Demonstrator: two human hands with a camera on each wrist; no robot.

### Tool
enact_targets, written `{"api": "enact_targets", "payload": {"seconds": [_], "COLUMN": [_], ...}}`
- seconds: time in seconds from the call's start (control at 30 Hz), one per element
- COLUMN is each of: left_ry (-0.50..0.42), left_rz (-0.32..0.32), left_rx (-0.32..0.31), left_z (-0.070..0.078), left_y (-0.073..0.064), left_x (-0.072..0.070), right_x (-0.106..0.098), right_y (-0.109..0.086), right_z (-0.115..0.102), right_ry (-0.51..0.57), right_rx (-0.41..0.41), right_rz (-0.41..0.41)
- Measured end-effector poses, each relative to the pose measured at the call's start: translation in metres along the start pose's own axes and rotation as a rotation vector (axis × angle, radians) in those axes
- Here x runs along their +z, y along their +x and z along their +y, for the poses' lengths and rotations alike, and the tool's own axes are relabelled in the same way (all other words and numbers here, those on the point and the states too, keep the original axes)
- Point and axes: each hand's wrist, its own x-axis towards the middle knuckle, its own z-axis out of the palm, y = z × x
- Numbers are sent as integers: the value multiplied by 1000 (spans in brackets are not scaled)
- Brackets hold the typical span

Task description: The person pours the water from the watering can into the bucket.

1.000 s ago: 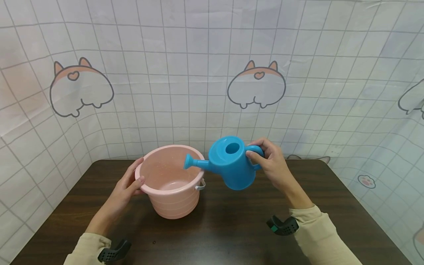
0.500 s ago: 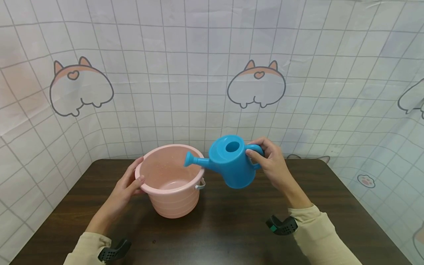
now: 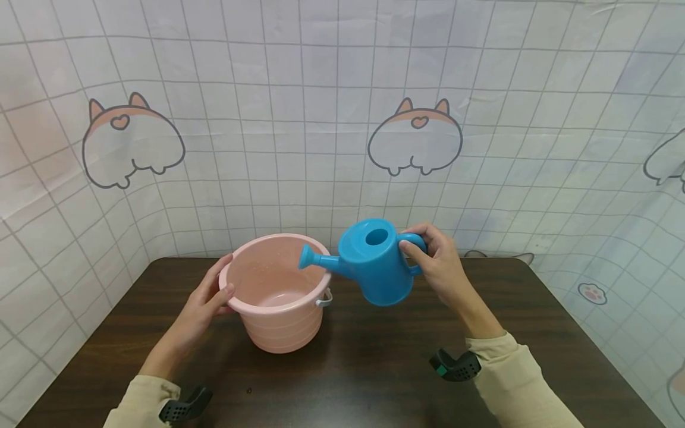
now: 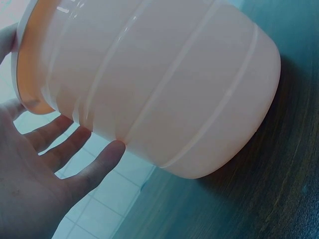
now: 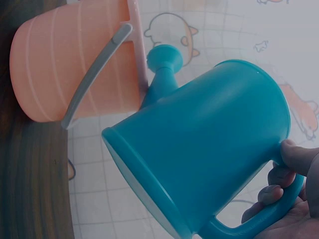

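Observation:
A pink bucket [image 3: 280, 327] stands on the dark wooden table, its mouth facing up. My left hand [image 3: 200, 306] holds it at the left of the rim, thumb on the edge; in the left wrist view several fingers [image 4: 99, 167] lie against its ribbed outer wall. On the right, my right hand [image 3: 439, 261] grips the handle of a blue watering can [image 3: 382, 279], off the table and tipped slightly left. Its spout head [image 3: 307, 257] reaches past the rim over the bucket's mouth. Small drops show on the bucket's inner wall; no stream is visible.
The bucket's grey handle [image 5: 94, 74] hangs down on its right side. A white grid-patterned curtain [image 3: 337, 119] with cartoon animals rises behind the dark table [image 3: 364, 380]. A tiny dark ring-like speck [image 3: 248, 390] lies near the front.

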Motion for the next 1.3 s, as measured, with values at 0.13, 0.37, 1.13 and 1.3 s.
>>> {"api": "enact_targets", "payload": {"seconds": [0.13,0.37,1.13,1.3], "left_ry": [-1,5,6,6], "left_rz": [5,8,13,14], "left_rx": [-4,-7,-6,-5], "left_z": [1,0,-1,-1], "left_y": [1,1,1,1], "left_x": [0,0,-1,-1], "right_x": [0,0,-2,-2], "right_y": [0,-1,0,0], "right_z": [0,0,-1,-2], "right_ry": [0,1,-13,-5], "right_rx": [-4,-8,-14,-16], "right_rz": [2,3,-14,-15]}}
